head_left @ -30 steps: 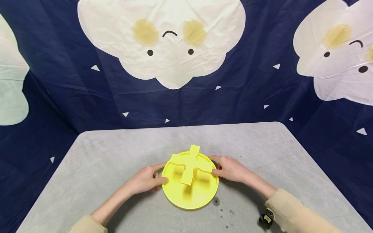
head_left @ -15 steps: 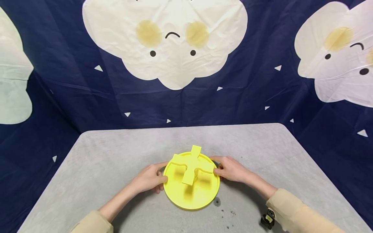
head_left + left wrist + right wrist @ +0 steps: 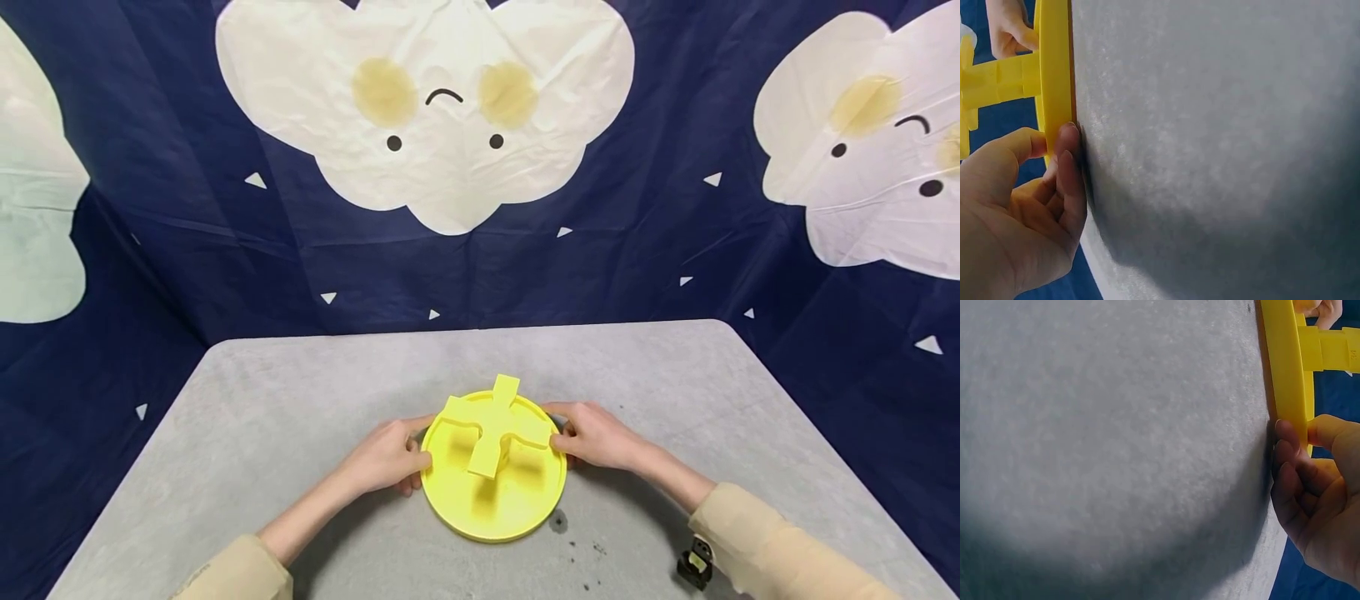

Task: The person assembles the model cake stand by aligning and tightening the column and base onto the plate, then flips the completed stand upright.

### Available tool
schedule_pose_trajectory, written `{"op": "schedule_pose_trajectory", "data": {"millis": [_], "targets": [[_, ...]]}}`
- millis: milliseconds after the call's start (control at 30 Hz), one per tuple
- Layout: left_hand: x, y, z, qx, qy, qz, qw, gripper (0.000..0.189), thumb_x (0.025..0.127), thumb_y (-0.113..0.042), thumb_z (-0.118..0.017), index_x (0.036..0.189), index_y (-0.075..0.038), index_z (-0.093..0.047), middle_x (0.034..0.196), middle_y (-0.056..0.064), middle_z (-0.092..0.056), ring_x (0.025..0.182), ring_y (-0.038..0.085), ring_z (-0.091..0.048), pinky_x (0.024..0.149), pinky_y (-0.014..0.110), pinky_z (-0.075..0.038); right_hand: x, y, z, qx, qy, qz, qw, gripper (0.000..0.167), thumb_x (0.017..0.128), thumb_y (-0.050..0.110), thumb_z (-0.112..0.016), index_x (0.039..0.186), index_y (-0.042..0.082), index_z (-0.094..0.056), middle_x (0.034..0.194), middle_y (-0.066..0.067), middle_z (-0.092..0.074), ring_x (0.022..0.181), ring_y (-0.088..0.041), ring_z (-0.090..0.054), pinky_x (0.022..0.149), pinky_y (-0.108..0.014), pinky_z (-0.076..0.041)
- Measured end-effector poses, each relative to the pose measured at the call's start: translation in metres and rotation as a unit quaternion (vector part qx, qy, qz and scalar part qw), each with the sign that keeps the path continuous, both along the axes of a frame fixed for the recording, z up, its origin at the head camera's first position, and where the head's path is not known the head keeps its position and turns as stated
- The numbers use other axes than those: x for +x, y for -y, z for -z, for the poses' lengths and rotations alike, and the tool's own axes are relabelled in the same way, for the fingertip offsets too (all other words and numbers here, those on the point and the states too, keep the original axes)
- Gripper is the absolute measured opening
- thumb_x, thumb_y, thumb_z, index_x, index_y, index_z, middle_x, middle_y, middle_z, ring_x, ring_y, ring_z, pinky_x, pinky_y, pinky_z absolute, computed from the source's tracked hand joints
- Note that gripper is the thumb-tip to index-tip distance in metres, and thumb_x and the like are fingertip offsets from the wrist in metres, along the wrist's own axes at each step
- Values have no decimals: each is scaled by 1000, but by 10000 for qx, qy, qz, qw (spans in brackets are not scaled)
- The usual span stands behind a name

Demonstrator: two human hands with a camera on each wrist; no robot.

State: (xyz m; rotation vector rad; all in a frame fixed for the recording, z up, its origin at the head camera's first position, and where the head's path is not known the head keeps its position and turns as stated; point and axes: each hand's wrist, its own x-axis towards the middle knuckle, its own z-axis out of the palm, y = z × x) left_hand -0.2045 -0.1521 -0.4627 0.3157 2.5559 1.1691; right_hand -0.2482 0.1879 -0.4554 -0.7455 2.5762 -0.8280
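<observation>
A yellow round base point(image 3: 491, 512) with a raised rim lies on the grey table in the head view. From its middle rises a yellow post point(image 3: 1000, 82) topped by a four-armed yellow cross point(image 3: 493, 423). My left hand point(image 3: 381, 460) holds the base's left edge, thumb at the rim and fingers along the outer wall. On the opposite edge, my right hand point(image 3: 600, 437) grips in the same way, its thumb point(image 3: 1327, 430) on the rim side. The wrist views show the fingers curled against the wall, close to the table surface. The base's underside is hidden.
The grey table point(image 3: 315, 379) has rounded far corners. A small black object point(image 3: 695, 563) is by the right sleeve. Dark specks point(image 3: 558, 522) mark the tabletop near the base. A dark blue cloth point(image 3: 390, 275) with white clouds hangs behind and at the sides.
The left hand's grip has shifted slightly, its thumb now nearer the rim's edge. The base and right hand stay nearly in place; the whole view has drifted a little.
</observation>
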Motion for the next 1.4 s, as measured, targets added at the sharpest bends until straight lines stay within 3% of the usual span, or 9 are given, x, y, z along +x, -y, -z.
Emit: {"op": "schedule_pose_trajectory", "data": {"millis": [167, 400, 600, 800, 1000, 1100, 1200, 1400], "targets": [[-3, -1, -6, -88, -185, 27, 9998, 74, 82, -7, -65, 154, -4, -47, 57, 1, -65, 45, 16, -64, 44, 28, -52, -2, -1, -6, -96, 43, 55, 9999, 57, 93, 11, -61, 149, 13, -54, 58, 5, -65, 47, -4, -53, 41, -19, -38], [-9, -1, -14, -526, -743, 49, 9958, 72, 79, -11, -68, 149, -10, -55, 55, -5, -56, 45, 10, -53, 43, 20, -36, -3, -2, -19, -100, -180, 45, 9998, 56, 91, 9, -61, 147, 8, -55, 56, 5, -63, 45, -5, -50, 40, -19, -35], [-12, -1, -24, -555, -911, 103, 9942, 73, 77, -12, -68, 149, -10, -56, 56, -4, -59, 46, 9, -53, 43, 21, -37, -4, -2, -30, 183, -595, 152, 9979, 57, 89, 12, -63, 145, 6, -56, 56, 6, -61, 45, -3, -43, 42, -17, -29], [-15, 1, -37, -436, -981, 134, 9941, 73, 77, -12, -67, 149, -9, -55, 60, -2, -66, 49, 8, -53, 44, 21, -38, -4, -2, -41, 94, -900, 166, 9958, 53, 89, 12, -64, 141, 6, -59, 63, 10, -62, 51, -3, -47, 46, -18, -37], [-18, 4, -49, -153, -845, 71, 9963, 72, 79, -11, -65, 150, -14, -55, 65, 2, -70, 55, 13, -61, 47, 22, -41, -9, -3, -50, -561, -449, 282, 9970, 54, 88, 4, -63, 142, 2, -58, 73, 2, -71, 57, -8, -57, 49, -23, -48], [-18, 4, -52, 55, -681, 56, 9976, 73, 79, -10, -65, 151, -12, -53, 67, 3, -71, 59, 20, -67, 49, 22, -42, -11, -5, -54, -924, -15, 403, 9949, 55, 88, 0, -60, 143, -2, -56, 89, -8, -78, 66, -12, -67, 57, -35, -61], [-20, 5, -54, 332, -443, 5, 9985, 74, 80, -8, -65, 153, -9, -50, 70, 2, -72, 63, 25, -72, 53, 22, -45, -12, -6, -57, -1204, 351, 546, 9906, 58, 88, -2, -58, 146, -3, -54, 102, -16, -79, 74, -16, -73, 66, -48, -65], [-25, 7, -55, 835, 140, -284, 9960, 74, 81, -9, -65, 152, 0, -48, 81, 2, -72, 70, 20, -73, 68, 26, -57, -14, -7, -62, -1590, 768, 776, 9812, 63, 88, 0, -61, 150, -2, -50, 110, -19, -77, 84, -17, -76, 72, -45, -67]]}}
